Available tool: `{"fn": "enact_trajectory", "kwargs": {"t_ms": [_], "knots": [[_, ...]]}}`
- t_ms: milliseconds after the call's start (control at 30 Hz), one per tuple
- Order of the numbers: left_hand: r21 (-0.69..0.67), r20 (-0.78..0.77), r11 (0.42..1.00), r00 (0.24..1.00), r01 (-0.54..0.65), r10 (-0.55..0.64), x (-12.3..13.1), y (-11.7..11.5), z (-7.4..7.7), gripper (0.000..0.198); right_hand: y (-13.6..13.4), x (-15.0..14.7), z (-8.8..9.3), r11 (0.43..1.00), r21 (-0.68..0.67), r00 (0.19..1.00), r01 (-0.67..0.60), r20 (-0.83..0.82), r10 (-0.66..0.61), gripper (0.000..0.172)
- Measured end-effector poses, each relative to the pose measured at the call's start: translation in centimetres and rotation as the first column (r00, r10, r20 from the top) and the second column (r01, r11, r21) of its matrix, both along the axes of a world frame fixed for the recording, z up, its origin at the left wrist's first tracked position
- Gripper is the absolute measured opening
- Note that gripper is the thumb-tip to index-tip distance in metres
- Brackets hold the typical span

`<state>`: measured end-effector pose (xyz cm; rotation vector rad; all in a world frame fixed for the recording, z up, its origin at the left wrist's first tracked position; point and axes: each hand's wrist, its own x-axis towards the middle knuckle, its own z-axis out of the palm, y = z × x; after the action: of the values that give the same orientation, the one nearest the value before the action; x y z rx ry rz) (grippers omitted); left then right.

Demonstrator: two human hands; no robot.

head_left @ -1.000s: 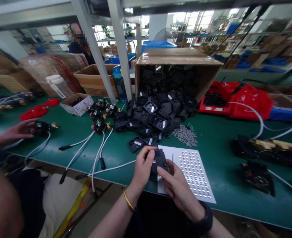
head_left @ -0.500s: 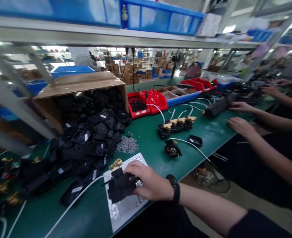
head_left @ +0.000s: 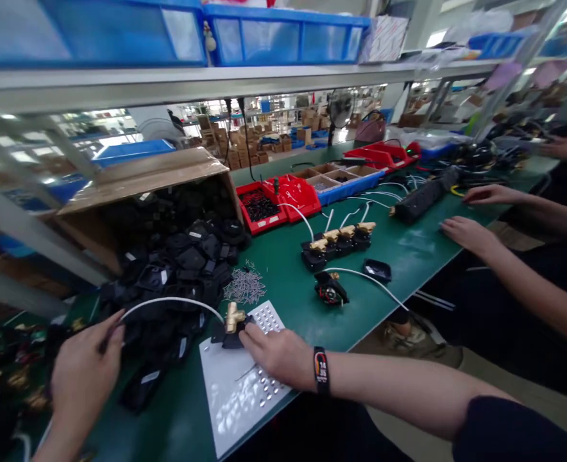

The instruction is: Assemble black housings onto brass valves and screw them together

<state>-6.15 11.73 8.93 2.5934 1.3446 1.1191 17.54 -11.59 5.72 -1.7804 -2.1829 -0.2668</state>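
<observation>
My left hand (head_left: 87, 372) is closed on a white cable (head_left: 172, 300) at the lower left, its end hidden in the fingers. That cable arches over to a black unit (head_left: 234, 339) with a brass fitting (head_left: 234, 317) on top. The fingers of my right hand (head_left: 283, 356), which wears a wristband, are pressed on the unit's right side. Beneath them lies a white sheet (head_left: 235, 410) with rows of small round metal pieces. A pile of small screws (head_left: 245, 284) is just behind the sheet.
A cardboard box (head_left: 143, 172) spills black housings (head_left: 192, 253) at left. Red bins (head_left: 264, 215) stand behind. Brass-topped units (head_left: 344, 240), an open unit (head_left: 331, 292) and a black cover (head_left: 378, 270) lie right of centre. Another person's hands (head_left: 471, 234) rest at the right edge. A shelf (head_left: 283, 80) runs above.
My left hand has come into view with the cable, which is now raised in an arc. The black unit has been turned, its brass fitting now upright, and set farther back on the sheet.
</observation>
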Motion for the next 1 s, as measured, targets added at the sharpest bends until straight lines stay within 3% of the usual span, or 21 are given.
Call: {"fn": "enact_trajectory", "kwargs": {"t_ms": [100,167,333,500,567,633,733,800,833,900,1000], "knots": [[0.112,-0.075,0.993,0.997,0.026,-0.017,0.7,-0.7,-1.4,0.051,0.3,2.3,0.1,0.977,-0.117,0.912,0.18,-0.352,-0.21,0.024],[0.089,-0.019,0.996,1.0,0.01,-0.009,1.1,-2.4,-2.2,0.049,2.3,4.6,-0.1,0.913,-0.228,0.802,0.339,-0.438,-0.407,0.017],[-0.103,0.281,0.994,0.96,0.036,-0.005,1.3,-7.8,-3.1,0.037,9.0,7.3,-0.5,0.848,-0.322,0.781,0.421,-0.347,-0.519,0.021],[-0.381,0.511,0.92,0.85,0.086,0.132,0.2,-11.2,-4.0,0.027,11.3,6.2,-0.6,0.813,-0.331,0.78,0.478,-0.265,-0.566,0.01],[-0.526,0.534,0.841,0.819,0.125,0.212,0.0,-11.9,-4.1,0.027,11.5,6.3,-0.6,0.805,-0.329,0.774,0.495,-0.254,-0.58,0.012],[-0.664,0.581,0.714,0.754,0.223,0.305,0.3,-12.4,-3.7,0.028,11.7,6.8,-0.5,0.8,-0.322,0.767,0.506,-0.256,-0.589,0.013],[-0.732,0.68,0.441,0.512,0.52,0.524,1.4,-12.8,-2.3,0.02,11.8,7.4,0.6,0.809,-0.286,0.76,0.514,-0.285,-0.584,0.012],[-0.666,0.613,0.236,0.339,0.708,0.713,2.4,-13.0,-1.1,0.011,11.3,7.2,2.1,0.825,-0.238,0.761,0.513,-0.317,-0.565,0.011],[-0.631,0.548,0.162,0.287,0.759,0.786,2.9,-13.1,-0.6,0.011,10.8,6.6,3.0,0.836,-0.209,0.766,0.507,-0.336,-0.549,0.012],[-0.606,0.441,0.087,0.243,0.79,0.864,4.0,-13.5,0.2,0.017,9.4,4.6,4.6,0.864,-0.154,0.782,0.479,-0.371,-0.5,0.012],[-0.558,0.415,0.07,0.205,0.827,0.886,5.5,-14.3,0.9,0.026,6.6,-0.6,5.7,0.952,-0.08,0.852,0.297,-0.429,-0.301,0.009]]}}
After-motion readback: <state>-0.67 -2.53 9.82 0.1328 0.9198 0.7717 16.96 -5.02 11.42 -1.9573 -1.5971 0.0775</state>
